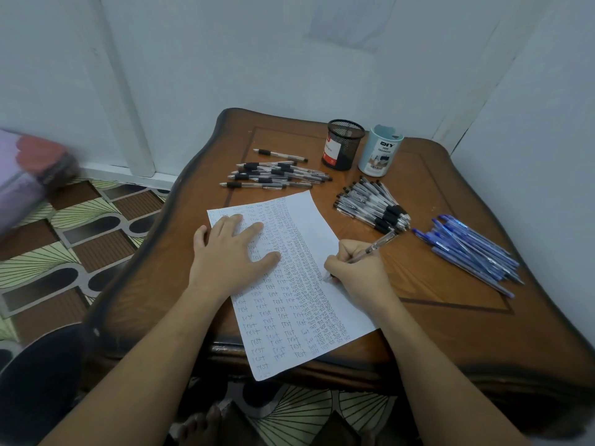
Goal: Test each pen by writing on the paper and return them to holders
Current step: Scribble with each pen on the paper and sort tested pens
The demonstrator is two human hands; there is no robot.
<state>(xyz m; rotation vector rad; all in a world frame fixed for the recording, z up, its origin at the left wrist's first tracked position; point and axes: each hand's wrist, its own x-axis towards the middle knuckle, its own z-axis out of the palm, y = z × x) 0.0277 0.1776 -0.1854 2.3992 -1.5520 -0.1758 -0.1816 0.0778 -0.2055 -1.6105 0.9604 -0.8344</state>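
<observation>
A white sheet of paper [322, 226] covered with rows of handwritten words lies on the wooden table [450, 317]. My left hand [230, 249] presses flat on the sheet's upper left part. My right hand [357, 272] grips a clear pen [375, 246] with its tip down on the paper's right side. A black mesh holder [343, 144] and a pale blue holder [380, 151] stand at the back of the table. Black-grip pens [277, 172] lie in a loose group left of the holders.
A pile of clear black-capped pens [373, 204] lies right of the paper, and a pile of blue pens [470, 249] lies further right. Walls close in behind and to the right. Patterned floor [80, 226] lies to the left.
</observation>
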